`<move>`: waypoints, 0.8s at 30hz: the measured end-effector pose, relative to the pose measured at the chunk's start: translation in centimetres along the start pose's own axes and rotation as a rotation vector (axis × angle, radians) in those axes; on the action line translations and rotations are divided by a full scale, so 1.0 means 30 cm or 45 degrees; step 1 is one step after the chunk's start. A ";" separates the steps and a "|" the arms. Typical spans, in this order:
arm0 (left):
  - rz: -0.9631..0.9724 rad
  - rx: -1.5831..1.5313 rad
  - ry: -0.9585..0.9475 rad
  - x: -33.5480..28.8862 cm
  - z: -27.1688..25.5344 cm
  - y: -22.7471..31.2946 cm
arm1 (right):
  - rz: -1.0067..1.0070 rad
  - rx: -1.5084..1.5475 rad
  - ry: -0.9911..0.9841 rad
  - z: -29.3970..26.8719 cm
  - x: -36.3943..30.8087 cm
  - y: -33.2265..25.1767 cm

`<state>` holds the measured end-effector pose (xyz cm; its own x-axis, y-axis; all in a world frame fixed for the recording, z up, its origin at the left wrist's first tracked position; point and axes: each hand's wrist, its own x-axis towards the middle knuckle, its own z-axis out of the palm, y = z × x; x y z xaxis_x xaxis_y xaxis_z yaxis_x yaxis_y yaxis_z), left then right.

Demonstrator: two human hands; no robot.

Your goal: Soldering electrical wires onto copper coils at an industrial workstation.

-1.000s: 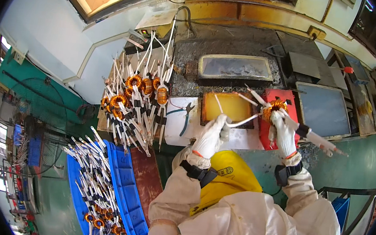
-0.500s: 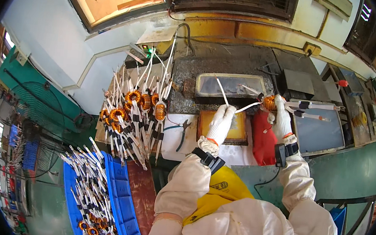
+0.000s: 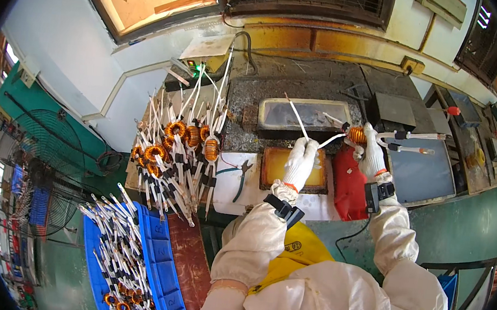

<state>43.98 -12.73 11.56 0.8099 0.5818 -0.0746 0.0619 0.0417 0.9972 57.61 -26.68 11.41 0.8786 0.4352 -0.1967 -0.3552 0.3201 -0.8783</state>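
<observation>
My right hand [image 3: 372, 154], in a white glove, grips a copper-wound toroidal coil [image 3: 356, 135] above a red cloth-like piece [image 3: 350, 186]. White-sleeved leads with black bands reach out from the coil on both sides. One white lead [image 3: 295, 114] runs up and leftward through the closed fingers of my gloved left hand [image 3: 300, 162], its tip pointing up. That hand is over a shallow tray of amber material [image 3: 275, 165]. Just beyond the hands sits a rectangular metal-rimmed pot [image 3: 262, 113] with a grey surface; another lead end lies over its right part.
Several similar coils [image 3: 176, 129] with white leads are heaped on the bench's left. Pliers [image 3: 242, 181] lie beside the amber tray. A blue crate [image 3: 160, 260] of coils stands lower left. On the right are a grey flat tray [image 3: 423, 172] and a dark metal box [image 3: 393, 109].
My left hand has shifted slightly right, still pinching the white lead. The coil in my right hand has turned a little, and its right-hand leads sit slightly higher.
</observation>
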 end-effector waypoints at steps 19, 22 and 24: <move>-0.063 -0.031 -0.006 0.046 0.001 -0.054 | 0.054 -0.004 0.035 -0.002 0.050 0.039; -0.073 -0.148 -0.018 0.062 -0.002 -0.100 | 0.064 -0.024 0.029 -0.005 0.058 0.050; -0.072 -0.200 -0.023 0.081 -0.009 -0.133 | 0.048 -0.058 0.059 0.009 0.054 0.055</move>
<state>45.53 -11.26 7.40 0.8180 0.5605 -0.1294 0.0168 0.2016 0.9793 58.36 -25.22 9.76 0.8791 0.4065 -0.2488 -0.3742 0.2653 -0.8886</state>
